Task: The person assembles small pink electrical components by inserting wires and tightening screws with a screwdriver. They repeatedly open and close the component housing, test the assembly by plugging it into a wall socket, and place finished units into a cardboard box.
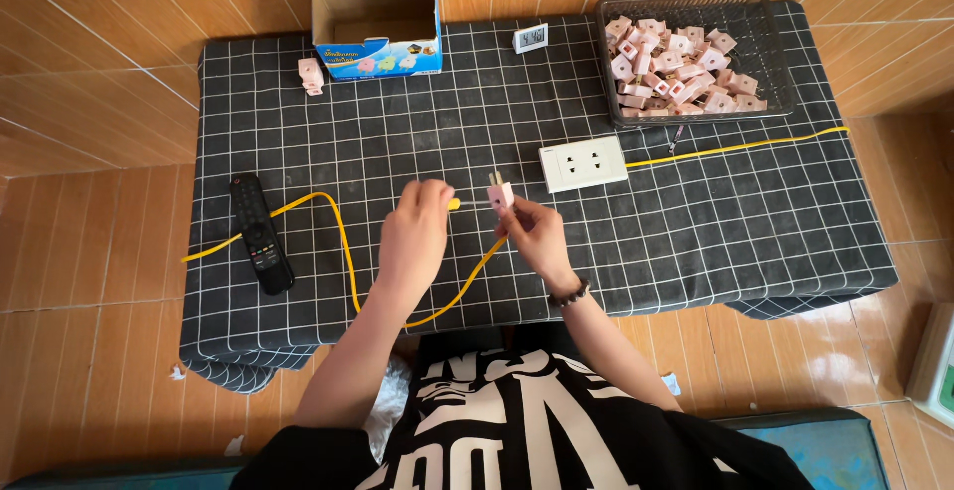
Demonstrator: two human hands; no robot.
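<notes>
Broadly: black white-gridded cloth [696, 242] covering low table; dark wire basket [775, 53] of pink plugs; white double socket block [583, 164] nearby. Left hand [415, 237] pinches yellow cable [343, 242] end; right hand [537, 237] pinches small pink plug [500, 193], prongs upward, facing cable.

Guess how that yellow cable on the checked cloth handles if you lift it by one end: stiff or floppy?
Probably floppy: the yellow cable lies in loose curves across the checked cloth, so it would likely droop and trail. It looks thin, so likely light. The left hand pinches its end; the right hand holds a pink plug.
</notes>
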